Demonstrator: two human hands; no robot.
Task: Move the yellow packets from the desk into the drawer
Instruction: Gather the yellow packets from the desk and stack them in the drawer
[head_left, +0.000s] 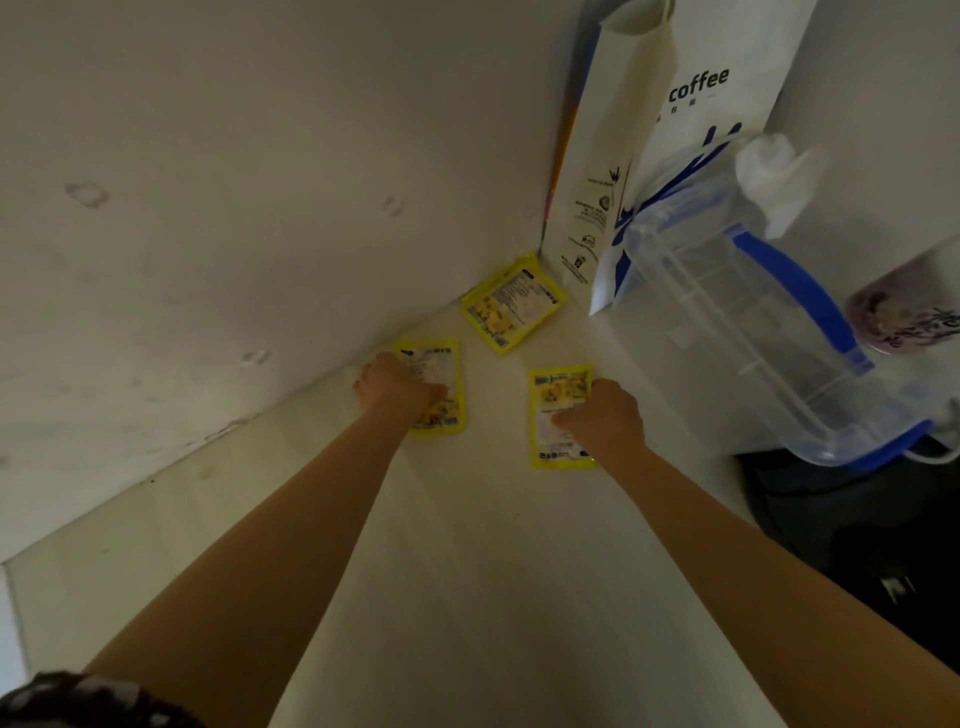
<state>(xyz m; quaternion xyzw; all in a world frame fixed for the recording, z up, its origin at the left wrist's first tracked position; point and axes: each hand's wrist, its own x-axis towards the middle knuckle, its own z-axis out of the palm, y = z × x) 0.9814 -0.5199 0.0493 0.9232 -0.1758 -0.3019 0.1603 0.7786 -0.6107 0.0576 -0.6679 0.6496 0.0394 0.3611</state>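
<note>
While both arms reach out over the counter (467, 571), I see three yellow packets lying flat on it near the wall (208, 208). My left hand (397, 387) sits on the left packet (441, 384), fingers curled down onto its near half; whether they pinch it or only press it I cannot tell. My right hand (602, 418) covers the right side of the right packet (550, 415), fingers bent onto its middle, and again I cannot tell a true grip from a press. Both packets lie flat under the hands. The third packet (511, 304) lies beyond and between the two hands, untouched, tilted, its far corner close to the wall. Past the right hand stands a white paper bag (613, 156) printed "coffee", just beyond the third packet. Right of that hand is a clear plastic jug (727, 322) with a blue handle, and further right a purple-patterned cup (904, 317). No drawer is in view.
</note>
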